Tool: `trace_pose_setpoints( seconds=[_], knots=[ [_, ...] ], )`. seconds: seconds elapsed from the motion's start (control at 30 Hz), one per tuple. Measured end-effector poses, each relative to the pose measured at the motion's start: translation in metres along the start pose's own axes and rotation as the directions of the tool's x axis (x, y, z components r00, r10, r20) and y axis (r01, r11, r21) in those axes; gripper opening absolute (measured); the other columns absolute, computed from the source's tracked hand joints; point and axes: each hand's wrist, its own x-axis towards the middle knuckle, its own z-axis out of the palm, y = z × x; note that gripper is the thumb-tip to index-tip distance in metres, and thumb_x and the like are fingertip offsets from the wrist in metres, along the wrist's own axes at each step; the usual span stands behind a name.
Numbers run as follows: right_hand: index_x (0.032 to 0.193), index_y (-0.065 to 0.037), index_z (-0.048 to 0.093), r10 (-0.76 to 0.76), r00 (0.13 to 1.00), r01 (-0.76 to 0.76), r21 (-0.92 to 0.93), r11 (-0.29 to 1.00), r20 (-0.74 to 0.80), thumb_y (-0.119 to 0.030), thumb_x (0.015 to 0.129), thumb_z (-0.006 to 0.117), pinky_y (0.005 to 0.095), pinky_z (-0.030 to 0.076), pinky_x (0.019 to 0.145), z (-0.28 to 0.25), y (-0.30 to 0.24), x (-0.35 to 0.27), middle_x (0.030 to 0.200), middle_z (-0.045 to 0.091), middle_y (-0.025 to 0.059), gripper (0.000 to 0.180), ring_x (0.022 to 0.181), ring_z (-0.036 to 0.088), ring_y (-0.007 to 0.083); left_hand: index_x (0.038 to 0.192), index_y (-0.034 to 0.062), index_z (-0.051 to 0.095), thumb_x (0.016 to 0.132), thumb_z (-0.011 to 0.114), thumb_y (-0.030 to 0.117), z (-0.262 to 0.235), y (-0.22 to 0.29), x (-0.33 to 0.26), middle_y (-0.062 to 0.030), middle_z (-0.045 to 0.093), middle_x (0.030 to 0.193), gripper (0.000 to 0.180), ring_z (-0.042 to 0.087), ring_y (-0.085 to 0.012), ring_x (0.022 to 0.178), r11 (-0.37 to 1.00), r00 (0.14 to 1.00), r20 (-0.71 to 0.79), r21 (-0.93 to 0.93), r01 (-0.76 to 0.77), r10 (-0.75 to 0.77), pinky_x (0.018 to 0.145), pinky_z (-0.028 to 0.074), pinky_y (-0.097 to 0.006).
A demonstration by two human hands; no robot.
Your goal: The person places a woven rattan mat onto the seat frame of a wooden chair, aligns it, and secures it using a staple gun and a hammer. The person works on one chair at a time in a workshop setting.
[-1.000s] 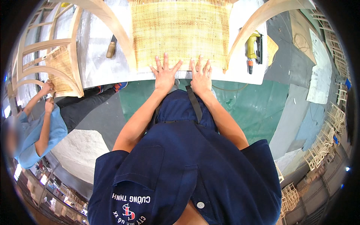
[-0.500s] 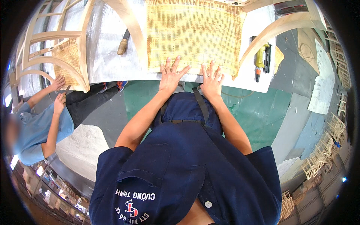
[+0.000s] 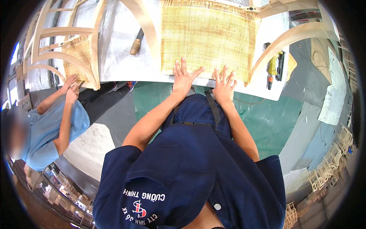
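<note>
A yellow woven cane sheet (image 3: pixel 207 36) lies over a pale wooden chair frame (image 3: pixel 310 32), whose curved members rise on both sides of it. My left hand (image 3: pixel 183 80) rests on the sheet's near edge, fingers spread and flat. Beside it, my right hand (image 3: pixel 225 84) lies on the same edge with its fingers also spread. Neither hand grips anything. Part of the frame beneath the cane is hidden.
A wooden-handled tool (image 3: pixel 135 46) lies on the white-topped table (image 3: pixel 118 68), left of the cane. A yellow and black nail gun (image 3: pixel 273 68) sits at the right. A co-worker in a blue shirt (image 3: pixel 63 122) works on another caned frame (image 3: pixel 78 63) at left.
The whole view has shifted, so the cane sheet and table appear farther right. My hands stay flat at the sheet's near edge. The co-worker's hands have moved closer together on the other frame.
</note>
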Motion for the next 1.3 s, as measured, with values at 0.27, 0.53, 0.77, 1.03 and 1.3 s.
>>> trace_pose_setpoints(
  seconds=[0.27, 0.53, 0.77, 1.03, 1.3],
  knots=[
    [0.159, -0.022, 0.033, 0.004, 1.000, -0.004, 0.004, 1.000, 0.021, -0.015, 0.087, 0.064, 0.0678, 0.033, 0.111, -0.010, -0.004, 0.001, 0.168, 0.017, 0.0214, 0.079, 0.147, 0.023, 0.0567, 0.156, 0.0612, 0.006, 0.094, 0.063, 0.015, -0.004, 0.011, 0.005, -0.0433, 0.020, 0.158, 0.096, 0.032, -0.0632, 0.140, 0.996, 0.996, -0.074, 0.067, 0.059, -0.054, 0.107, 0.037, -0.070],
    [0.149, -0.012, 0.042, 0.035, 0.997, -0.035, -0.002, 0.999, 0.071, -0.015, 0.088, 0.062, 0.0681, 0.033, 0.110, -0.015, -0.012, 0.015, 0.162, 0.026, 0.0288, 0.065, 0.139, 0.034, 0.0621, 0.157, 0.0600, 0.009, 0.102, 0.048, 0.019, -0.011, 0.020, 0.003, -0.0366, 0.026, 0.160, 0.078, 0.031, -0.0601, 0.142, 0.987, 0.996, 0.042, 0.142, 0.078, -0.084, 0.105, 0.029, -0.079],
    [0.151, -0.008, 0.034, -0.023, 0.986, 0.029, -0.033, 0.999, 0.168, -0.025, 0.086, 0.070, 0.0690, 0.033, 0.109, -0.024, -0.011, 0.017, 0.160, 0.021, 0.0353, 0.077, 0.137, 0.031, 0.0666, 0.146, 0.0131, 0.055, 0.099, 0.049, 0.016, -0.016, 0.042, 0.014, -0.0439, 0.038, 0.148, 0.047, 0.039, -0.0614, 0.137, 1.000, 0.998, -0.064, -0.025, -0.008, 0.006, 0.106, 0.036, -0.073],
    [0.154, -0.007, 0.036, -0.068, 0.946, 0.066, 0.018, 0.998, 0.315, -0.024, 0.087, 0.073, 0.0579, 0.047, 0.100, -0.107, -0.064, 0.045, 0.139, 0.052, 0.0296, 0.078, 0.119, 0.062, 0.0444, 0.152, 0.0151, 0.048, 0.099, 0.051, 0.030, 0.000, 0.044, 0.017, -0.0361, 0.032, 0.157, 0.055, 0.032, -0.0538, 0.145, 0.995, 0.992, 0.119, -0.098, -0.017, 0.028, 0.112, 0.030, -0.070],
    [0.146, -0.005, 0.039, -0.583, 0.806, 0.375, 0.671, 0.640, 0.106, -0.041, 0.098, 0.060, 0.0524, 0.050, 0.097, -0.105, -0.303, 0.165, 0.128, 0.051, 0.0400, 0.063, 0.116, 0.056, 0.0523, 0.147, 0.0185, 0.052, 0.102, 0.045, 0.030, 0.013, 0.039, 0.006, -0.0312, 0.036, 0.157, 0.047, 0.033, -0.0475, 0.147, 0.806, 0.694, -0.643, -0.572, -0.154, -0.324, 0.118, 0.023, -0.068]
  ],
)
